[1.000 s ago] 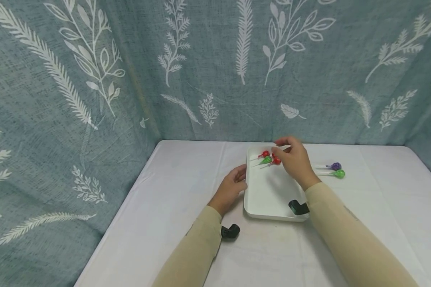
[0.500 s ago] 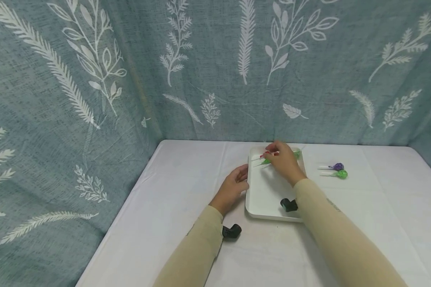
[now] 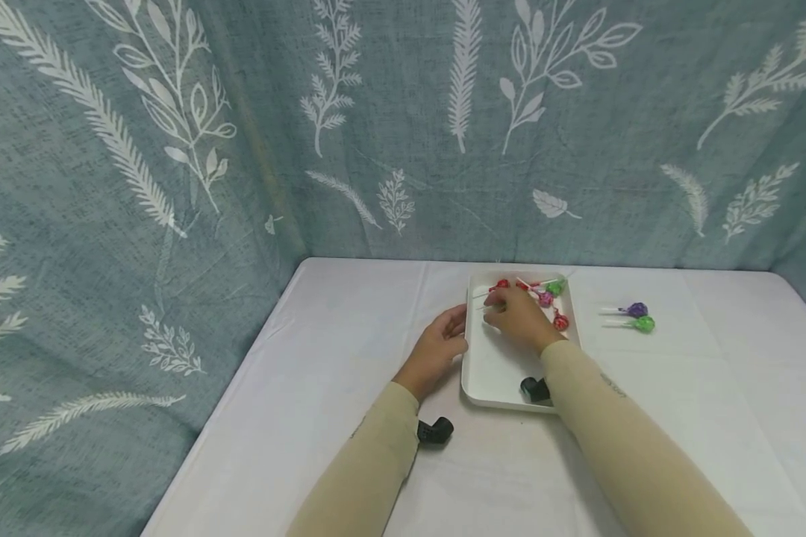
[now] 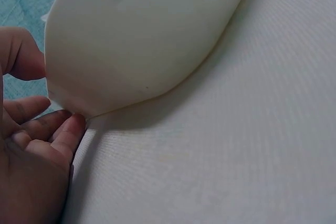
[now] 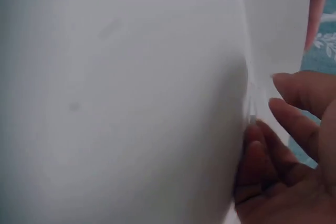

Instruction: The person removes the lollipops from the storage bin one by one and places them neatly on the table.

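A white rectangular tray [image 3: 504, 365] lies on the table. My left hand [image 3: 436, 343] rests against its left side, fingertips on the outer wall [image 4: 131, 40] in the left wrist view. My right hand [image 3: 520, 321] is low over the tray's far left part, thumb and finger together at a thin white lollipop stick [image 5: 252, 114]; that lollipop's head is hidden by the hand. Around it in the tray are a red lollipop [image 3: 502, 283], a pink lollipop [image 3: 545, 298], a green lollipop [image 3: 554, 287] and another red lollipop [image 3: 560, 321].
Right of the tray, a purple lollipop [image 3: 636, 310] and a green-wrapped lollipop [image 3: 643, 324] lie side by side on the white tablecloth [image 3: 698, 418]. A leaf-patterned blue-green curtain [image 3: 403, 149] hangs behind the table. Each wrist wears a black camera [image 3: 435, 430].
My right hand has moved left and slightly nearer, down over the lollipops at the left of the tray, uncovering those at the right. The left hand stays at the tray's side.
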`<state>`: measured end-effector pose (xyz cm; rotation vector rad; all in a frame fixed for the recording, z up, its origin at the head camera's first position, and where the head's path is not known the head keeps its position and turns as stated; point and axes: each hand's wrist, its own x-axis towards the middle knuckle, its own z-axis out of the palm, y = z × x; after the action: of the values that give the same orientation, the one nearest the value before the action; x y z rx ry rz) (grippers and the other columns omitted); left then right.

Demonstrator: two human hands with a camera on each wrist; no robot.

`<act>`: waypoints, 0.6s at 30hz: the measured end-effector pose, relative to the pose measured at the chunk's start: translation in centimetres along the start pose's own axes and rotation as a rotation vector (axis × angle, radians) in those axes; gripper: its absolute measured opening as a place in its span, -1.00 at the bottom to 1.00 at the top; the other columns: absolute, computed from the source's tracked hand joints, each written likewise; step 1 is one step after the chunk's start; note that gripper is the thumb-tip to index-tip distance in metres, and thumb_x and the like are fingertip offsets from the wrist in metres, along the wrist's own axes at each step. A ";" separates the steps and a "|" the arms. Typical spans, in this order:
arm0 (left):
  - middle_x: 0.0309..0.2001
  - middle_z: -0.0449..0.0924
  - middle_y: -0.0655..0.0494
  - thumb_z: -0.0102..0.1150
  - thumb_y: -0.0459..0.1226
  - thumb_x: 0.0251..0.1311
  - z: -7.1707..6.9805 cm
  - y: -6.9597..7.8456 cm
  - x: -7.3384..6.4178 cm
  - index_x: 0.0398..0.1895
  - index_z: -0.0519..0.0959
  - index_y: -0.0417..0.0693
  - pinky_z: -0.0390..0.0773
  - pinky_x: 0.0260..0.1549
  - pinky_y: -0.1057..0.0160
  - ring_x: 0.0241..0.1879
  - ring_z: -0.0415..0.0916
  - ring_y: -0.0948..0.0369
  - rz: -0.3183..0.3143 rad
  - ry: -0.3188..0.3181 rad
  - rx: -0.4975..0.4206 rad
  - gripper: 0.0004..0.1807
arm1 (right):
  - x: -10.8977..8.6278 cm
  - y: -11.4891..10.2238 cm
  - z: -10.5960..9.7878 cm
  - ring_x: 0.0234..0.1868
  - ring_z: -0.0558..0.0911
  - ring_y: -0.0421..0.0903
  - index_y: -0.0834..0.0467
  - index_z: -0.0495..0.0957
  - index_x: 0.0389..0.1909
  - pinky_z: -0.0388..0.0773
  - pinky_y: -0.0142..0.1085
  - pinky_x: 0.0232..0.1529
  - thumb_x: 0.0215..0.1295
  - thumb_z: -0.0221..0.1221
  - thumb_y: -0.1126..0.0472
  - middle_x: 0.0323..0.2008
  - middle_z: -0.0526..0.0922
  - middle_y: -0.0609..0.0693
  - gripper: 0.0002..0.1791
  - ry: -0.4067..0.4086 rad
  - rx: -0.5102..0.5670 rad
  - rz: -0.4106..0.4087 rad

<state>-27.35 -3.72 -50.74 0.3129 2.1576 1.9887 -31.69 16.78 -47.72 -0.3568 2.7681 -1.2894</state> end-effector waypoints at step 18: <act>0.55 0.43 0.03 0.12 -0.45 0.21 0.0 0.2 -0.1 0.67 0.32 -0.14 0.39 0.48 0.06 0.51 0.39 0.10 -0.026 0.012 0.032 -0.15 | 0.0 1.2 -0.3 0.16 0.47 0.19 0.38 0.59 0.20 0.52 0.05 0.31 0.49 0.20 0.43 0.14 0.46 0.29 -0.68 0.235 0.075 0.108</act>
<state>-27.26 -3.73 -50.49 0.2775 2.1916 1.9485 -31.97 17.73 -48.46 -0.0525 2.8673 -1.4906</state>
